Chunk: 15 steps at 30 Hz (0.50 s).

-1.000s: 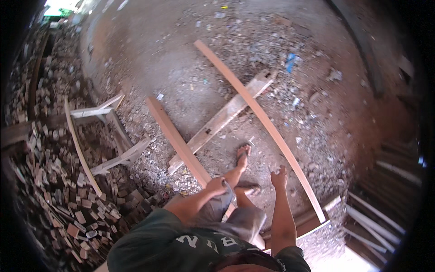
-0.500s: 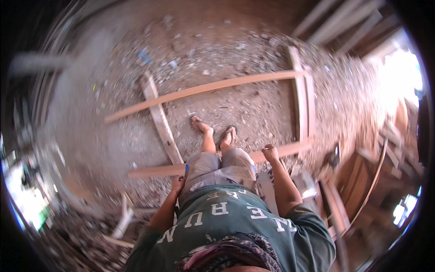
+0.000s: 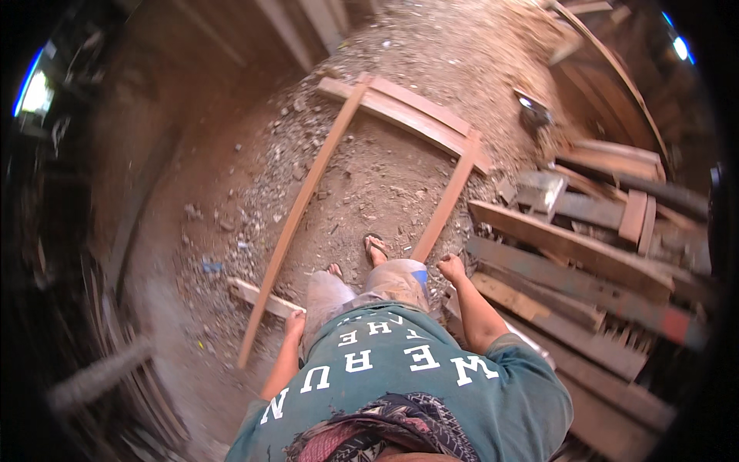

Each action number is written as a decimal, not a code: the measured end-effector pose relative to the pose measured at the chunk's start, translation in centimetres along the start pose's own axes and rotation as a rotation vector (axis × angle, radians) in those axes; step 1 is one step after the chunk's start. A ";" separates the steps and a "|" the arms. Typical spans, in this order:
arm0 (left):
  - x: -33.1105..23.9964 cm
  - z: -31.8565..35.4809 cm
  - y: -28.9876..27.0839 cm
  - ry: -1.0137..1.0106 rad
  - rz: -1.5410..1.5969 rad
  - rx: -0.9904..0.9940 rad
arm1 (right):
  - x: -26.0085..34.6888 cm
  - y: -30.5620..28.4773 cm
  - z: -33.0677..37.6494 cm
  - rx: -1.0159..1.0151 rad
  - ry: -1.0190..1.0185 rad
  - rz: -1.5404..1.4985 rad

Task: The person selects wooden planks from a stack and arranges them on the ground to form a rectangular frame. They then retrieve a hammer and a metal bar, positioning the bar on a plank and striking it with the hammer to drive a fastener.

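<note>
My left hand (image 3: pixel 295 324) hangs beside my left thigh, apart from the wood; its fingers are mostly hidden. At my right thigh, my right hand (image 3: pixel 453 269) is closed, and whatever it may hold is too small to make out. A long reddish-brown wooden strip (image 3: pixel 302 206) runs across the ground to my left. A second wooden strip (image 3: pixel 446 199) extends ahead from near my right knee. Both strips rest at their far ends on a pair of boards (image 3: pixel 408 119). Under the near part of the left strip lies a pale board (image 3: pixel 265 298).
Stacked planks and offcuts (image 3: pixel 570 246) crowd the right side. A dark object with a shiny top (image 3: pixel 533 112) sits beyond them. Wood chips litter the dirt floor (image 3: pixel 362 169). Long timbers (image 3: pixel 300 31) stand at the far side, with a blurred beam (image 3: pixel 104 373) at left.
My view has turned to the right, so the strips now run away from me and the plank stack has come in. Both hands stay low by my thighs.
</note>
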<state>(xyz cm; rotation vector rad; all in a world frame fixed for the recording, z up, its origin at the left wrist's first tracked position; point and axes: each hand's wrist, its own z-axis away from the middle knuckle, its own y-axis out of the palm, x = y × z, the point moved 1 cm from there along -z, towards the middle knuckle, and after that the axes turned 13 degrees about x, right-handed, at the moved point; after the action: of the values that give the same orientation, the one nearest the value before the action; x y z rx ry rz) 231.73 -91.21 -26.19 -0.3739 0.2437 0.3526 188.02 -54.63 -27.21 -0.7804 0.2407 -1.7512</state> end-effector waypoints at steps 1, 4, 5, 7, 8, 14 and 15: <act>-2.3 -0.6 -0.7 0.042 -0.063 0.056 | -4.0 1.3 0.0 -0.040 0.035 -0.138; -5.3 -4.2 -3.2 0.126 -0.093 0.164 | -6.5 6.1 3.2 -0.041 0.200 -0.370; -7.1 -5.0 -3.4 0.162 -0.107 0.206 | -8.1 8.2 5.1 -0.081 0.214 -0.371; -10.7 -4.3 -3.6 0.209 -0.062 0.250 | -11.5 13.3 8.8 -0.148 0.226 -0.346; -12.0 -3.8 -3.7 0.260 -0.084 0.250 | -12.3 15.8 11.0 -0.154 0.274 -0.334; -17.9 1.0 -7.5 0.578 -0.170 0.385 | -11.5 26.4 21.6 0.041 0.484 -0.625; -20.7 2.6 -8.3 0.713 -0.227 0.397 | -10.8 26.5 23.0 0.008 0.437 -0.656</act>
<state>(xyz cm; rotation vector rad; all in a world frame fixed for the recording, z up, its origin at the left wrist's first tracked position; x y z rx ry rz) 216.46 -103.34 -15.12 -0.1180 0.9447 -0.0708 224.26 -48.40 -27.90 -0.4816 0.2877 -2.5418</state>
